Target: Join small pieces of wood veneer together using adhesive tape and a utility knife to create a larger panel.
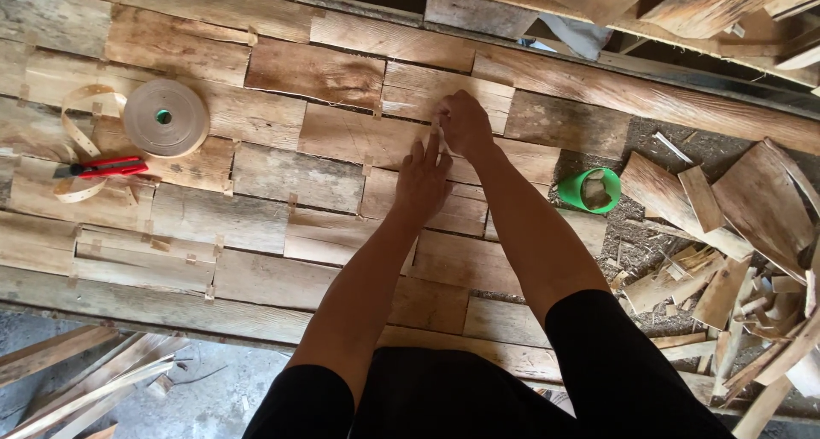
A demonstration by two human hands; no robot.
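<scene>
Lying at far left on the patchwork of veneer sheets [282, 176], a loose curl of paper tape [81, 131] is recorded beside red-handled scissors [107, 167]. A full roll of brown tape [166, 117] is set flat just right of these.

At centre, the left hand [422, 183] is laid open and flat, fingers spread, pressing on a veneer piece. Just above it, the right hand [464, 123] is pinched on a short tape strip [433, 136] at a seam between two pieces; the grip itself is partly hidden.

Judged step: a joint is being taped down. Firm smoothing along the seam, with the pieces held butted, would be called for next.

At right, a green cup [589, 190] is noted on bare ground, with a heap of veneer offcuts [726, 260] beyond.
</scene>
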